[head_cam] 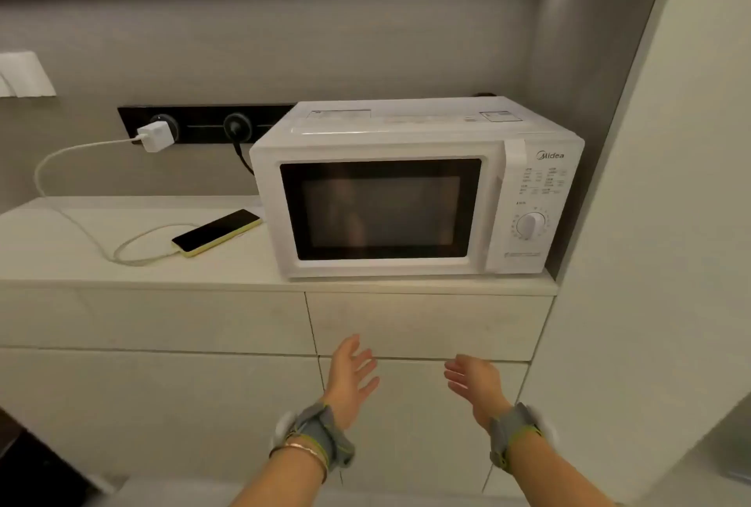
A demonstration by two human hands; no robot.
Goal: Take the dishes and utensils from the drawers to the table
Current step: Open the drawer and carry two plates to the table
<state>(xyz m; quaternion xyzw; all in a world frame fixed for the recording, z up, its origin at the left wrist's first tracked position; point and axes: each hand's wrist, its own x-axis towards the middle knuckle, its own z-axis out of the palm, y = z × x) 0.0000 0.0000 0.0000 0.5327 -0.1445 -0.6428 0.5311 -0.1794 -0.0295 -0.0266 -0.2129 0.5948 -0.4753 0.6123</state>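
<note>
Facing microwave (414,189) labelled "Midea"

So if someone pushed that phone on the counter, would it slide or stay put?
The phone lies flat on a smooth counter, so it would probably slide, not tip or roll. Its cable looks slack and looped, so it likely wouldn't hold it back at first. It looks thin, so probably light.
</note>
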